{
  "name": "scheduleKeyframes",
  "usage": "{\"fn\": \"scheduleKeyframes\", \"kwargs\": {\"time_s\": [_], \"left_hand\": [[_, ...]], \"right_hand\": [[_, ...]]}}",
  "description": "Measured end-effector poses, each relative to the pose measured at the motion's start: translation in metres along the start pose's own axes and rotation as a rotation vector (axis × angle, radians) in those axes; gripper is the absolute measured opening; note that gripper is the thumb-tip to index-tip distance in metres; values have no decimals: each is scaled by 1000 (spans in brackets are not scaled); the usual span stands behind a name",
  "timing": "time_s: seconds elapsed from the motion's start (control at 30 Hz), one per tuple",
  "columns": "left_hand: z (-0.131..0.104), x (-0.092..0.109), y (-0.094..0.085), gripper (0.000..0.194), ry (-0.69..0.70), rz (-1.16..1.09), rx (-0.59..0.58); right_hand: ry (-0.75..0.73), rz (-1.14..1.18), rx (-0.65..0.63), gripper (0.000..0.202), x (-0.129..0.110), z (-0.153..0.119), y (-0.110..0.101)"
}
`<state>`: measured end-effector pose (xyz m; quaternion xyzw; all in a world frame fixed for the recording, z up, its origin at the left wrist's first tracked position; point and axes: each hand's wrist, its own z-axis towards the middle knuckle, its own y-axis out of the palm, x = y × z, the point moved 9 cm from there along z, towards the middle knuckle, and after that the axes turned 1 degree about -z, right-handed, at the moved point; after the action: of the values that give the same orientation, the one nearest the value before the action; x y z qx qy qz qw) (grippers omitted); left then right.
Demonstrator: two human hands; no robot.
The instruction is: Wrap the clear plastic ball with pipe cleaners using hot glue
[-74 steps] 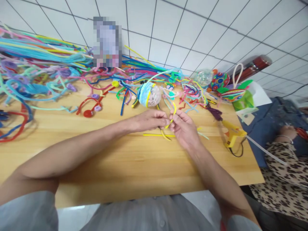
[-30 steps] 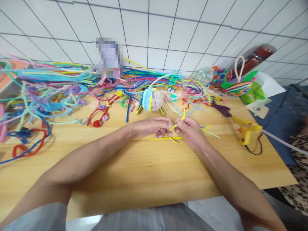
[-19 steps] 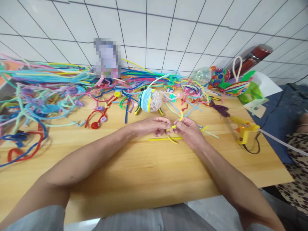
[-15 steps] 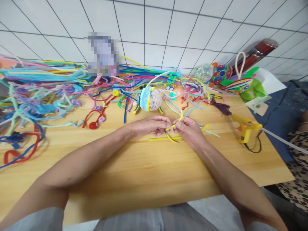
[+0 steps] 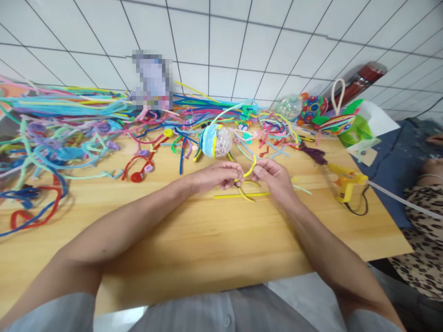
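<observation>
My left hand point(image 5: 226, 175) pinches the lower end of a short, curved yellow pipe cleaner point(image 5: 249, 168). My right hand point(image 5: 273, 177) has its thumb and bent fingers against the same piece, whose free tip points upward. Just below the hands, two thin curved yellow pieces point(image 5: 246, 193) meet at a dark end; what they are I cannot tell. A straight yellow pipe cleaner point(image 5: 224, 197) lies on the wooden table point(image 5: 194, 240). Behind the hands stands a clear ball point(image 5: 223, 140) partly wrapped in blue and yellow pipe cleaners, with yellow-and-dark legs.
Tangled pipe cleaners point(image 5: 72, 147) cover the left and back of the table. At right lies a yellow glue gun point(image 5: 346, 182) with a cord. Decorated balls point(image 5: 313, 108) and a dark red roll point(image 5: 367, 78) sit at the back right. Another person's patterned clothing point(image 5: 422, 244) shows at the right edge.
The yellow pipe cleaner has shifted slightly left and curves more between my hands. My right fingers have moved toward its outer side. The view has turned a little.
</observation>
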<state>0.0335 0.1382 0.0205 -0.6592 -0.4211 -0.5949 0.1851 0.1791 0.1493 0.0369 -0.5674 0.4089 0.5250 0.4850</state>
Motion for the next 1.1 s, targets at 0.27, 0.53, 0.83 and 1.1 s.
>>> {"fn": "scheduleKeyframes", "kwargs": {"time_s": [0.27,0.53,0.83,1.1], "left_hand": [[-4,16,-4,13,86,-11,124],[-16,15,-2,17,154,-44,231],[-17,0,-11,24,180,-172,291],[-43,52,-35,24,263,-80,402]], "right_hand": [[-289,-884,-34,16,-55,-6,-37],[-413,-1320,-283,47,-4,-46,33],[-548,-1356,-271,26,-1,-44,29],[-449,-849,-7,24,-23,-34,-30]]}}
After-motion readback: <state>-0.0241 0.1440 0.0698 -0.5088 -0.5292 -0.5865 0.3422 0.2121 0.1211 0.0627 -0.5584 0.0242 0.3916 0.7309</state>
